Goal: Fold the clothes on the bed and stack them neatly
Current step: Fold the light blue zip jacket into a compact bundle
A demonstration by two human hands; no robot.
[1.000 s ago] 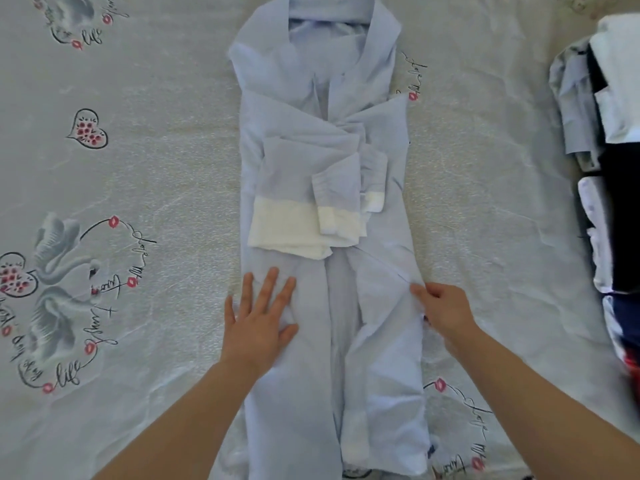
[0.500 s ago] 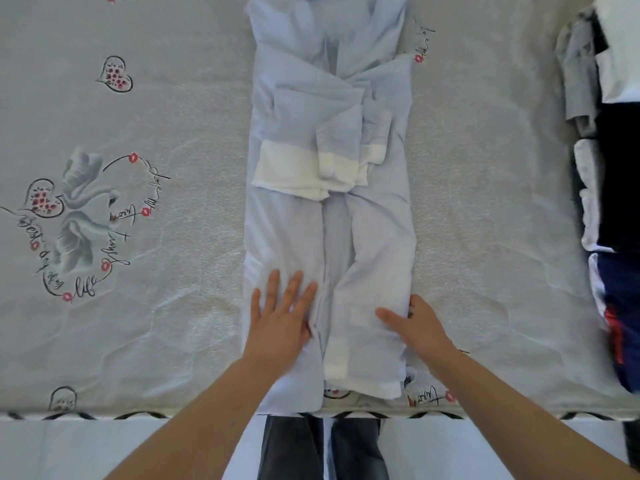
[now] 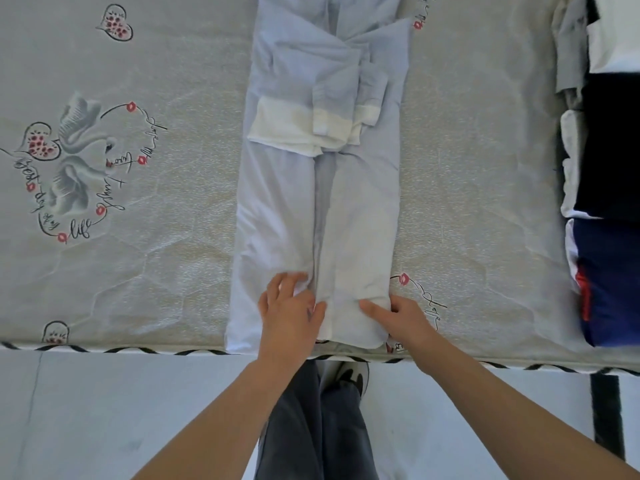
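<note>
At the bed's (image 3: 138,278) near edge, the left hand (image 3: 289,313) and right hand (image 3: 403,318) each pinch the hem of the long-folded blue shirt (image 3: 322,209); folded clothes (image 3: 609,168) line the right edge.

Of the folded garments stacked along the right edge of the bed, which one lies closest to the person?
The navy garment with a red stripe. It lies nearest the bed's front edge; the black one and the white one lie farther back.

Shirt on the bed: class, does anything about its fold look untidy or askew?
Yes. On the shirt, the two folded-in sleeves overlap unevenly, their white cuffs bunched at different heights. The hem by the left hand is puckered, and the side panels do not meet evenly.
</note>
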